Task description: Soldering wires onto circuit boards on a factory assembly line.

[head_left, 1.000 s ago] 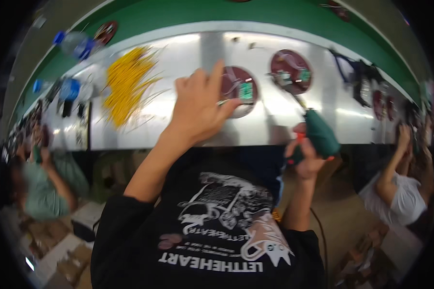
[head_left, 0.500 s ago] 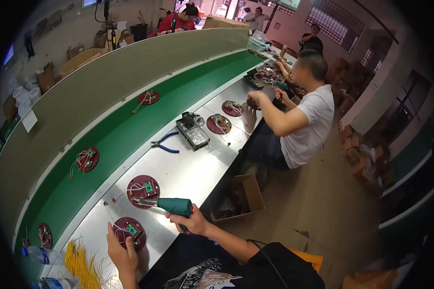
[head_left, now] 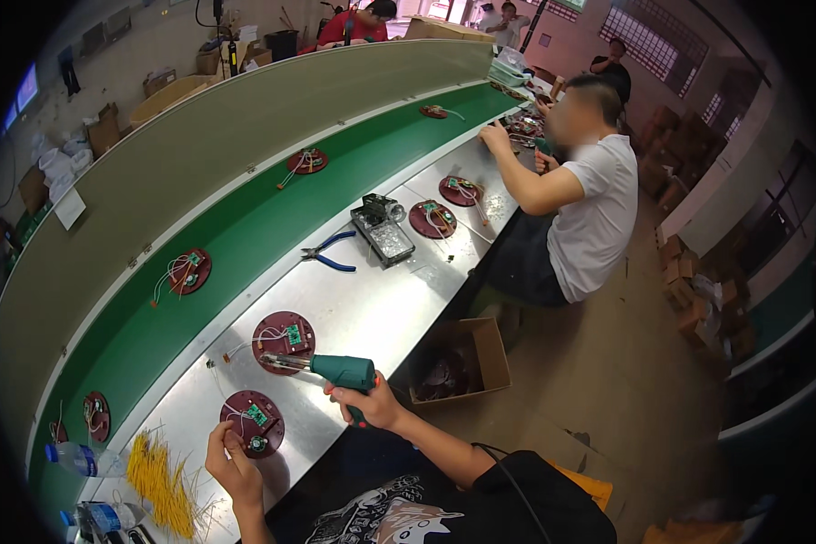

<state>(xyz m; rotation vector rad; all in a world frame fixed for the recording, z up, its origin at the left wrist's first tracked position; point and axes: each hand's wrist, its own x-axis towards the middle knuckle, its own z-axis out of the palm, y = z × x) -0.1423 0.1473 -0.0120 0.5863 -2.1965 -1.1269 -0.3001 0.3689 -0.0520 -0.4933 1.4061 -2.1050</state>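
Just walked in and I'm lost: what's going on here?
The person's right hand grips a green gun-shaped tool, its metal tip over the farther dark red disc; whether it touches is unclear. The left hand is at the edge of the nearer disc; its grip can't be made out. Yellow strands lie nearby, and blue-handled pliers rest unheld on the bench.

The left hand [head_left: 236, 464] has curled its fingers. 1 more wired maroon disc [head_left: 432, 111] has appeared on the green belt [head_left: 254, 218].
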